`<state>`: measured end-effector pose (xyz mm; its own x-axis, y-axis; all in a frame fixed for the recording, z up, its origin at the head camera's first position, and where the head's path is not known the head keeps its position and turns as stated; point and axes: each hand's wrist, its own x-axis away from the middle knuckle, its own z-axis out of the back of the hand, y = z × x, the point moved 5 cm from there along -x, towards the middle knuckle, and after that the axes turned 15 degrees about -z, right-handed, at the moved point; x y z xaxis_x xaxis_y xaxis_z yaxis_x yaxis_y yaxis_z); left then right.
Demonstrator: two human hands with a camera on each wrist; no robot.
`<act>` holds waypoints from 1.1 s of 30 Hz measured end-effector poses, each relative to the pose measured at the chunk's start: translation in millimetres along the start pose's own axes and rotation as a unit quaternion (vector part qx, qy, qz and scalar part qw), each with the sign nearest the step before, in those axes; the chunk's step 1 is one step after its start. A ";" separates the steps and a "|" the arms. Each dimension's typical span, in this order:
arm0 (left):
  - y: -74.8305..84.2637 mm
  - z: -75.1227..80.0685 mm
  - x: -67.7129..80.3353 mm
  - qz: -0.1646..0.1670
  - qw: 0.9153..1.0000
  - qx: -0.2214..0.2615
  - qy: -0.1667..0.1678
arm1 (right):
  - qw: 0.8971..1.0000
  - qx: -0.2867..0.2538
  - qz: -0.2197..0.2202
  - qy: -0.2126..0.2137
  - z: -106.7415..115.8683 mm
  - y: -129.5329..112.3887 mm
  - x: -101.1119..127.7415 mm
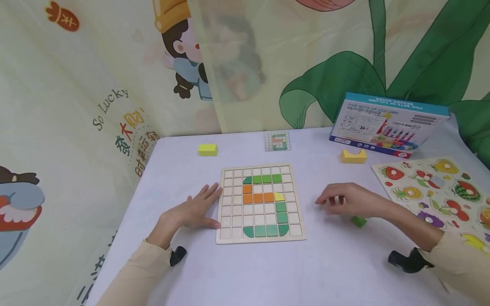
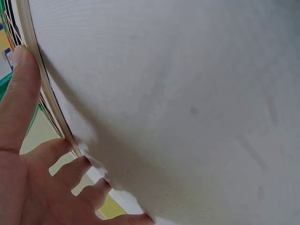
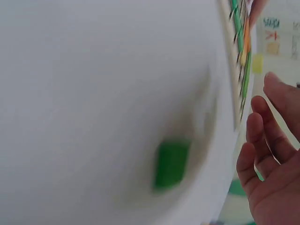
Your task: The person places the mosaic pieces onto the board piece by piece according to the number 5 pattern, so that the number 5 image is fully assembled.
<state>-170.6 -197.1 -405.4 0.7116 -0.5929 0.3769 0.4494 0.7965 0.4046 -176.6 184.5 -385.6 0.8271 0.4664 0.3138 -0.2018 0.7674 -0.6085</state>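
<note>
A square wooden grid board [image 1: 232,243] lies on the table, with green, orange and yellow tiles set in its cells in the shape of a 5. My left hand [image 1: 199,209] rests at the board's left side, fingers spread. In the left wrist view the thumb [image 2: 23,89] touches the board's edge [image 2: 51,96]. To the right of the board, my right hand [image 1: 350,199] is held over the table with its fingers loosely bent. The right wrist view shows nothing between its thumb and fingers [image 3: 262,133]. A loose green tile [image 1: 358,221] lies under this hand, partly hidden; it looks blurred in the right wrist view.
Behind the board lie a small pattern card [image 1: 277,141], a yellow-green block [image 1: 208,149] and a yellow arch block [image 1: 353,156]. A printed box [image 1: 388,123] stands at the back right. On the right lies a fruit-picture board [image 1: 440,191]. A patterned curtain [image 1: 245,63] hangs behind the table.
</note>
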 end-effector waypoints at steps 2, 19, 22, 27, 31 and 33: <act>-0.6 -0.2 0.6 0.002 1.000 0.000 -0.001 | 1.000 0.000 -0.019 -0.001 6.2 20.6 11.3; -1.8 0.5 -1.0 -0.001 1.000 -0.001 0.000 | 0.998 0.008 -0.055 0.031 7.1 86.6 41.6; -1.8 1.4 -1.1 0.001 1.000 -0.003 0.001 | 0.997 0.011 -0.066 0.048 7.4 85.0 38.1; -1.7 0.6 0.2 -0.001 1.000 0.004 0.002 | 0.994 0.012 -0.086 0.068 3.7 69.7 21.2; -0.5 -0.2 0.7 -0.003 1.000 0.008 0.003 | 0.994 -0.006 -0.083 0.074 -5.1 37.8 -0.5; 0.7 -0.1 0.8 -0.002 1.000 0.008 0.004 | 0.995 -0.013 -0.074 0.070 -11.9 16.7 -12.7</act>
<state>-169.6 -197.0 -404.9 0.7147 -0.5947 0.3681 0.4432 0.7922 0.4195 -184.2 186.2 -408.4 0.9122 0.2819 0.2975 -0.0604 0.8103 -0.5829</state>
